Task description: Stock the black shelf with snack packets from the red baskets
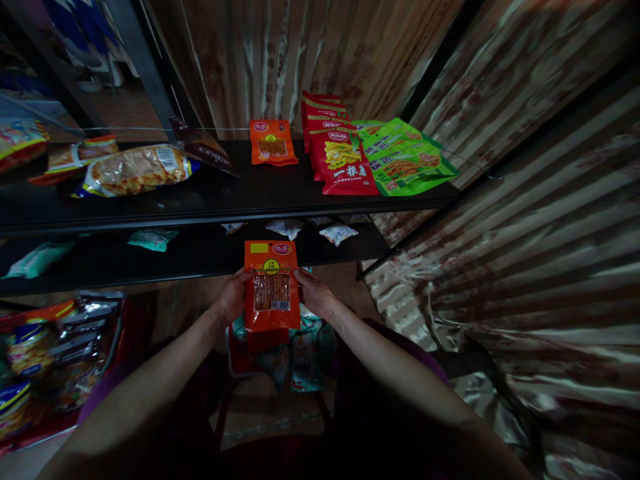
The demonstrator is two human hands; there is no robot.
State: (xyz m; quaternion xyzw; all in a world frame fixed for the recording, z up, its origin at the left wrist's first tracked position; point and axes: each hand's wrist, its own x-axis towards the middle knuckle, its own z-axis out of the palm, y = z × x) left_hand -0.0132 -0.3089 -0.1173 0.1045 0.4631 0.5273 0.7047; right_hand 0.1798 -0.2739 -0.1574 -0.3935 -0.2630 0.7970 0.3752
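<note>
An orange snack packet (271,287) is held upright between my two hands, its front with a clear window facing me. My left hand (234,295) grips its left edge, and my right hand (315,292) grips the right edge. Behind and above, a similar orange packet (273,143) stands on the black upper shelf (270,193). To its right are overlapping red packets (344,150) and green packets (405,159). Below my hands, a red basket (240,363) holds teal packets (306,360).
A long snack bag (137,170) and a brown packet (204,148) lie on the upper shelf's left part. The lower shelf (200,259) bears small white packets (339,233) and teal ones (153,239). A red basket (113,343) of snacks stands lower left; a striped curtain (500,200) hangs right.
</note>
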